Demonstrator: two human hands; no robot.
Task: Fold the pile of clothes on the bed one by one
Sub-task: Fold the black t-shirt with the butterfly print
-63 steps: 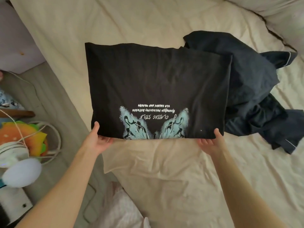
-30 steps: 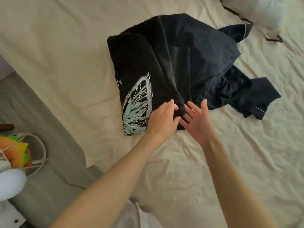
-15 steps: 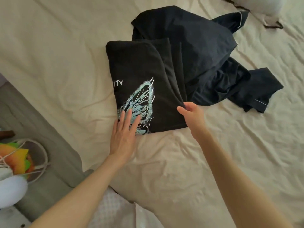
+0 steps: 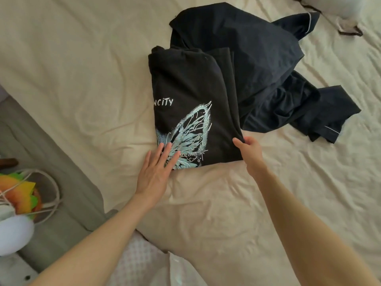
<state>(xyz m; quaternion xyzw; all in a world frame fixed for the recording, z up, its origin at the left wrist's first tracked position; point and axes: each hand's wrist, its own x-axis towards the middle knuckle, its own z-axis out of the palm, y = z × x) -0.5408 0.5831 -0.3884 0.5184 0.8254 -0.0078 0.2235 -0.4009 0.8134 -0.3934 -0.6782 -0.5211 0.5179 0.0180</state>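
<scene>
Head view: rumpled cream bed sheet [image 4: 86, 65] beside grey floor [image 4: 68, 178]

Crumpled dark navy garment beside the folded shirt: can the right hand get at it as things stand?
Probably yes. The right hand pinches the folded black butterfly-print T-shirt at its corner, beside the crumpled dark navy garment; nothing lies between.

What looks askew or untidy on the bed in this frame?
The folded black T-shirt is uneven: extra layers stick out along its right edge, which the right hand pinches while the left hand presses flat. The navy garment lies crumpled, partly under it.
</scene>
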